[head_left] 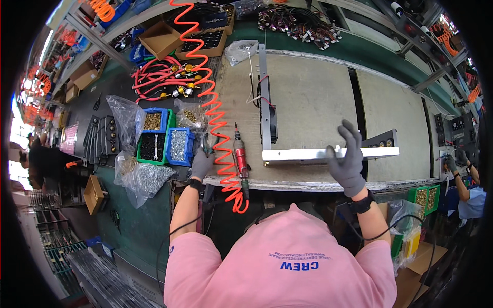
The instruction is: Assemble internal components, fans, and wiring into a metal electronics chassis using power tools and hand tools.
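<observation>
At three o'clock I have the gloved right hand with its fingers spread wide over the white metal bar, which runs from near the centre out toward three; I cannot tell whether they touch. At nine I see the left hand by a small dark tool beside the blue bin, its grip unclear to me.

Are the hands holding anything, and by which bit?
The right hand, spread open, holds nothing. Whether the left hand grips the dark tool can't be told.
</observation>
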`<state>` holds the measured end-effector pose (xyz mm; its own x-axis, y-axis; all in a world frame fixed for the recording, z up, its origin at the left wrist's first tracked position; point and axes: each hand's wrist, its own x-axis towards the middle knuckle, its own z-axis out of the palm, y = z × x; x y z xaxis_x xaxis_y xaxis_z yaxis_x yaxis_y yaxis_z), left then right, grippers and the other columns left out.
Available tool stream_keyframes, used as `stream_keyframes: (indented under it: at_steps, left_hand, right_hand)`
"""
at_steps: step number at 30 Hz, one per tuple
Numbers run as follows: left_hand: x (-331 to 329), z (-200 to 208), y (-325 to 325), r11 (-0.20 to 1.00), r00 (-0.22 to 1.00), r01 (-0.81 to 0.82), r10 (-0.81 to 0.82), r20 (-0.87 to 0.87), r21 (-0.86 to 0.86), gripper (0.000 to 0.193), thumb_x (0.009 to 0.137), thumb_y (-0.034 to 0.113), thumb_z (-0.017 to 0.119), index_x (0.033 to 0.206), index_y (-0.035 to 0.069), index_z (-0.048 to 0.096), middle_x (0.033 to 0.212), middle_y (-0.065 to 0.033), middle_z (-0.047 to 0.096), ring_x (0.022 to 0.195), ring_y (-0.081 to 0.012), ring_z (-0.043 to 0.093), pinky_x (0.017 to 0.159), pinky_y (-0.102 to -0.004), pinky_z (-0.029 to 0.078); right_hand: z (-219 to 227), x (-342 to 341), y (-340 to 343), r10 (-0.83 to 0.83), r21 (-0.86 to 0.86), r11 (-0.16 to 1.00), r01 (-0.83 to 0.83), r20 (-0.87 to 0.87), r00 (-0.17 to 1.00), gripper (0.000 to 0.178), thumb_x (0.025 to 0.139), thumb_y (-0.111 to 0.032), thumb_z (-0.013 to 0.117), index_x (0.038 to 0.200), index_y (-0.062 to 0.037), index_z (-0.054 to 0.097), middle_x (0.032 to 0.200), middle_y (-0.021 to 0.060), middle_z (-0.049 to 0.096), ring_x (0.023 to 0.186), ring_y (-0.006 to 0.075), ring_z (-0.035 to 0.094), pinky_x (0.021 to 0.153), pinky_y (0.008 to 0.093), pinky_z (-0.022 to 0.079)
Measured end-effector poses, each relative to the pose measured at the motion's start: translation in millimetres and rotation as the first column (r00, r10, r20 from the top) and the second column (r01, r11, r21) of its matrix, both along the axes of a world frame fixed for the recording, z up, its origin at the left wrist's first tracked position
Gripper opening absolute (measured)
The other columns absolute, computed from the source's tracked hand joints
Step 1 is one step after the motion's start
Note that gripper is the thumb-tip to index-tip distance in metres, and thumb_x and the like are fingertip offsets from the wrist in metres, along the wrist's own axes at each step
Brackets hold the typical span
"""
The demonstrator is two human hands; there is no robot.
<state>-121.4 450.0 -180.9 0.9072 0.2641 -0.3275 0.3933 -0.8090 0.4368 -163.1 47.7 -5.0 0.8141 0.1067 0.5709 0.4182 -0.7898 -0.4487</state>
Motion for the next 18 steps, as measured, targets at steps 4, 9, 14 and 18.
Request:
stream_keyframes:
  at_steps: [4, 9, 14, 18]
  left_hand:
    - [-20.0, 15.8, 26.8, 0.980, 0.981, -0.057, 0.090, 0.170, -0.190, 0.050, 0.078, 0.025, 0.056, 0.116, -0.004, 0.041, 0.094, -0.0261, 0.058, 0.088, -0.0397, 0.057, 0.076, -0.0426, 0.043]
    - [-40.6, 152.0, -18.9, 0.903, 0.910, 0.316, -0.203, 0.361, -0.290, 0.051, 0.078, 0.018, 0.056, 0.123, 0.001, 0.037, 0.089, -0.0211, 0.057, 0.079, -0.0343, 0.058, 0.068, -0.0383, 0.045]
    - [-41.1, 218.8, -99.9, 0.754, 0.725, 0.643, -0.544, 0.424, -0.132, 0.051, 0.075, 0.015, 0.059, 0.120, 0.003, 0.039, 0.081, -0.0161, 0.058, 0.074, -0.0344, 0.057, 0.063, -0.0409, 0.044]
    - [-29.6, 239.7, -145.3, 0.708, 0.637, 0.706, -0.634, 0.437, -0.001, 0.054, 0.074, 0.014, 0.061, 0.122, 0.001, 0.039, 0.089, -0.0144, 0.057, 0.078, -0.0307, 0.057, 0.065, -0.0367, 0.044]
  right_hand:
    - [18.8, 15.2, 21.8, 0.211, -0.037, 0.977, -0.212, -0.015, 0.977, 0.054, 0.068, -0.009, 0.063, 0.117, -0.0027, 0.043, 0.119, 0.0186, 0.043, 0.106, 0.0345, 0.046, 0.088, 0.0412, 0.040]
    - [50.7, 40.3, 74.3, 0.496, -0.152, 0.850, -0.504, -0.087, 0.864, 0.064, 0.067, -0.025, 0.067, 0.121, -0.0028, 0.041, 0.119, 0.0158, 0.043, 0.110, 0.0340, 0.041, 0.092, 0.0447, 0.034]
    - [56.5, 57.5, 90.4, 0.663, -0.314, 0.650, -0.692, -0.211, 0.718, 0.084, 0.060, -0.033, 0.072, 0.128, -0.0027, 0.033, 0.125, 0.0173, 0.038, 0.115, 0.0335, 0.037, 0.094, 0.0439, 0.030]
    - [66.7, 68.8, 58.4, 0.599, -0.351, 0.625, -0.697, -0.356, 0.717, 0.074, 0.060, -0.027, 0.071, 0.123, -0.0037, 0.040, 0.104, 0.0117, 0.050, 0.094, 0.0295, 0.047, 0.082, 0.0405, 0.038]
